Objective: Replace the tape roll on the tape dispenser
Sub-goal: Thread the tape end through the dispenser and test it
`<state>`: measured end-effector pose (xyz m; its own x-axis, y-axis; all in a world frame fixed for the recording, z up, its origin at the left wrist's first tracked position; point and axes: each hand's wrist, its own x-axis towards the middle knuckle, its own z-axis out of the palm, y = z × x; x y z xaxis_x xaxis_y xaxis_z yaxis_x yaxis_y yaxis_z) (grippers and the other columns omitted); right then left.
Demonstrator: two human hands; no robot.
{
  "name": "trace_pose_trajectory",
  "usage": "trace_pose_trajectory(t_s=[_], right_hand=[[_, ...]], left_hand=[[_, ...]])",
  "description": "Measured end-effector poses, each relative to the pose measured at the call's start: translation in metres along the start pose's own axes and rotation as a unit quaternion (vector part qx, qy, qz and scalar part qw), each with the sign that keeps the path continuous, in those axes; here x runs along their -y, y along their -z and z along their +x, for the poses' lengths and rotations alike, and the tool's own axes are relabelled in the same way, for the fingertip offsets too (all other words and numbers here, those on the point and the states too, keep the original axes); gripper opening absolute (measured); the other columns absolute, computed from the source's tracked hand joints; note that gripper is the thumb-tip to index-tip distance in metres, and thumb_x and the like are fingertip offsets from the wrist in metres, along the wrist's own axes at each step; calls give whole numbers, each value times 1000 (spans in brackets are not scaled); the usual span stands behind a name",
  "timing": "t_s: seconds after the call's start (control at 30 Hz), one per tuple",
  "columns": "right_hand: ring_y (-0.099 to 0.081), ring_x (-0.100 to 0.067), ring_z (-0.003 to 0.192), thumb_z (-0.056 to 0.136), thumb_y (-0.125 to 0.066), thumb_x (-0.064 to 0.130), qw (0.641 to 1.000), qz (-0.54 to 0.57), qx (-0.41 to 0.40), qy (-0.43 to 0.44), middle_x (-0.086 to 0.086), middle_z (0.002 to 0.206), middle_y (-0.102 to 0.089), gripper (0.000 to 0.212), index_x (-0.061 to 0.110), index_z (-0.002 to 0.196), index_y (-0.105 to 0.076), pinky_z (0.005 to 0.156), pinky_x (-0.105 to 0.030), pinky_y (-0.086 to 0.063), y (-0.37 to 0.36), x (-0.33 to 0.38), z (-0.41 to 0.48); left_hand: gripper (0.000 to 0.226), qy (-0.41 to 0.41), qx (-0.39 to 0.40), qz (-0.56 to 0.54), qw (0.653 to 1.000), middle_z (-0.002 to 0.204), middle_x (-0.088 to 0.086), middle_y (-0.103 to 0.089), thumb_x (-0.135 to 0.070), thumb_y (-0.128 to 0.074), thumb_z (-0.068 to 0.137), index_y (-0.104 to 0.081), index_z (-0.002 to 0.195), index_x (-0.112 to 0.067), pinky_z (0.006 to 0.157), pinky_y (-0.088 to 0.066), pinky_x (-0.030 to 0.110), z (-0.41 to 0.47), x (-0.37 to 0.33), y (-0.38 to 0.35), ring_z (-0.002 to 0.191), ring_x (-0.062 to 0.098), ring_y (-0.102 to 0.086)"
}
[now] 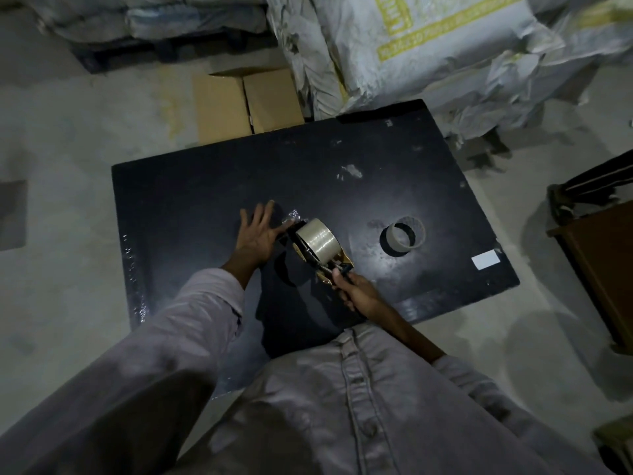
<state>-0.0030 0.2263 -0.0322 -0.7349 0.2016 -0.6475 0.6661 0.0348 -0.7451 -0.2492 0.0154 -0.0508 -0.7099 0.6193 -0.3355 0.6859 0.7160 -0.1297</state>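
A hand-held tape dispenser [329, 265] lies over the middle of a black table [191, 186], with a full roll of clear tape [317, 238] mounted on it. My right hand [356, 290] is shut on the dispenser's handle. My left hand [258, 233] rests flat on the table with fingers spread, just left of the dispenser's front end. Its thumb touches a crinkled loose end of tape [293, 217]. An empty cardboard tape core [403, 236] stands on the table to the right of the dispenser, apart from both hands.
A white label [484, 260] sits near the table's right edge, and tape scraps [352, 171] stick to its far half. Beyond the table are a cardboard box [246, 101] and large white sacks [428, 49]. A brown piece of furniture [603, 262] stands at the right.
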Motion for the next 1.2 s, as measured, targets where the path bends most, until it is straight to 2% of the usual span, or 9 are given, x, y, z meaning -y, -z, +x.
trace_pose_trajectory(t_s=[0.17, 0.37, 0.47, 0.53, 0.63, 0.73, 0.9, 1.07, 1.2], right_hand=[[-49, -10, 56, 105, -56, 81, 1000, -15, -9, 19, 1, 72, -55, 60, 22, 96, -65, 52, -29, -38, 1, -4, -3], [-45, -13, 61, 108, -64, 70, 999, 49, 6, 20, -14, 86, -49, 56, 14, 99, -62, 53, -27, -34, 23, -42, -26], [-49, -13, 62, 113, -62, 61, 999, 38, 8, 12, -14, 79, -51, 53, 12, 94, -63, 56, -26, -38, 30, -53, -42], [-53, -14, 65, 114, -62, 57, 999, 37, -5, 0, -4, 72, -57, 51, 13, 89, -66, 60, -27, -41, 32, -56, -52], [-54, -13, 65, 115, -62, 55, 999, 44, -13, -1, 0, 70, -58, 49, 14, 89, -68, 60, -27, -41, 31, -53, -60], [-54, -13, 63, 109, -62, 63, 999, 33, -25, 11, 1, 67, -58, 55, 13, 88, -68, 60, -27, -40, 33, -51, -65], [-66, -6, 75, 117, -62, 46, 999, 32, -35, 27, 11, 76, -72, 45, 31, 78, -76, 75, -30, -49, 44, -92, -105], [-57, -15, 74, 106, -63, 71, 995, 23, -74, 59, -1, 74, -62, 71, 7, 77, -57, 71, -37, -42, 49, -121, -127], [-58, -13, 77, 115, -63, 56, 996, 2, -70, 47, 4, 76, -64, 56, 15, 78, -58, 73, -37, -43, 50, -115, -130]], left_hand=[[123, 47, 32, 6, 998, 181, 22, 15, -52, -81, 92, 13, 170, -56, 127, -8, 79, -4, -11, 0, 167, 50, 4], [124, 66, 61, 25, 996, 182, 24, 8, -43, -83, 92, 10, 173, -50, 127, -12, 78, -8, -23, 13, 167, 49, 1], [121, 58, 49, 32, 997, 182, 23, 5, -46, -81, 92, 7, 175, -44, 127, -12, 77, -9, -24, 11, 167, 49, -1], [103, 19, 9, 60, 998, 183, 21, 3, -43, -68, 101, -1, 178, -28, 129, -14, 75, -13, -29, 9, 169, 47, -3], [72, -134, -43, 103, 985, 185, 20, 1, -32, -37, 114, -3, 174, -9, 135, -11, 68, -23, -38, -15, 171, 42, -7], [70, -204, -36, 48, 977, 183, 25, 9, -33, -12, 111, 0, 176, -9, 139, -4, 58, -40, -48, -31, 172, 42, -2], [77, -232, -40, -4, 972, 184, 20, 10, -25, -37, 114, 4, 178, -23, 140, -2, 53, -49, -55, -30, 172, 38, 3], [78, -262, -60, -33, 963, 185, 17, 4, -21, -38, 111, 1, 178, -17, 140, -6, 54, -45, -81, -33, 172, 37, 0], [64, -289, -46, -15, 956, 184, 17, 14, -27, -35, 117, -16, 177, -13, 138, -8, 57, -60, -134, -47, 170, 41, 12]])
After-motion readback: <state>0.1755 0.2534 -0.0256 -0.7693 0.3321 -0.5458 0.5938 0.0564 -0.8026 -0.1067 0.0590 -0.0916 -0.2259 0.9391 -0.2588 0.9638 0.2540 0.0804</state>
